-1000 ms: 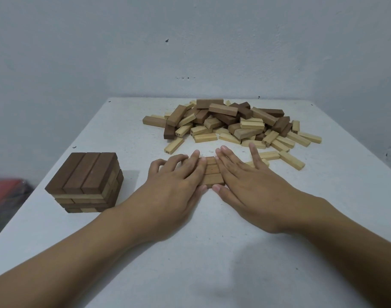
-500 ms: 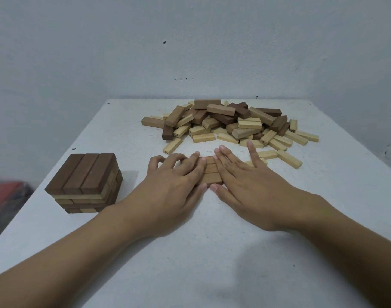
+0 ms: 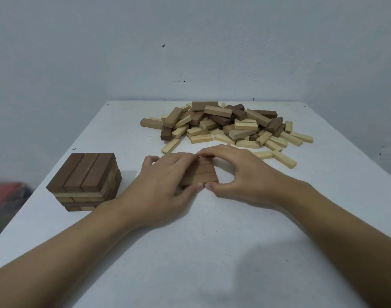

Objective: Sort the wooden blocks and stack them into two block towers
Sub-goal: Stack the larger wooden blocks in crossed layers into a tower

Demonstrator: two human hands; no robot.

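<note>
The left hand (image 3: 165, 185) and right hand (image 3: 241, 176) grip brown blocks (image 3: 206, 174) (flat).

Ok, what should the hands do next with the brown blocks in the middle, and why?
Probably lift the row of brown blocks together and set it on the block tower at left. Both the left hand and right hand pinch it front and back, and its blocks lie crosswise to the tower's top layer.

table (image 3: 212, 252) was white, matt, faintly speckled | pile (image 3: 223, 125) looked bare wood, pale and dark brown, smooth, matt | tower (image 3: 85, 174) was the same wood, dull | row (image 3: 204, 174) was mid-brown wood, smooth, matt | wall (image 3: 190, 41) was painted, matt, with small marks
</note>
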